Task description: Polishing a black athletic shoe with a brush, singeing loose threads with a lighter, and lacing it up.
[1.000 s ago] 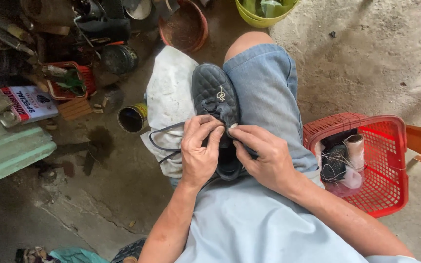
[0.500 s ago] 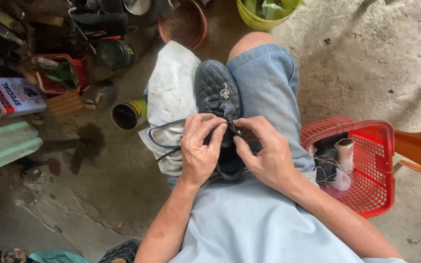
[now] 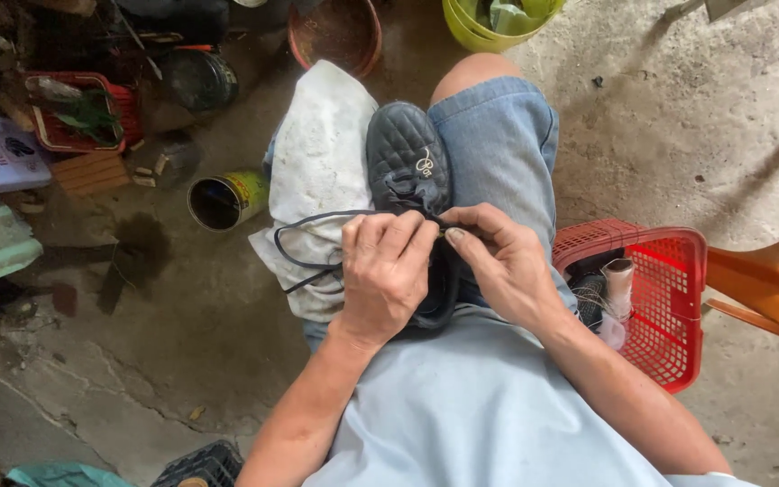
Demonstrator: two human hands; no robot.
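Mid-frame, left hand (image 3: 385, 275) clamps the quilted shoe (image 3: 410, 171), right hand (image 3: 502, 266) pinches dark thread (image 3: 304, 225); best kept taut, stitches short.

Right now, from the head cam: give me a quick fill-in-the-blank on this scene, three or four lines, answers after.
1. Both hands, left hand and right hand, meet on a dark quilted ____ lying on the person's lap.
2. The white cloth lies under the shoe, draped over the person's ____ leg.
3. The spools of thread sit in a ____ plastic basket.
4. The open tin can stands on the ____.

Missing words: shoe; left; red; floor
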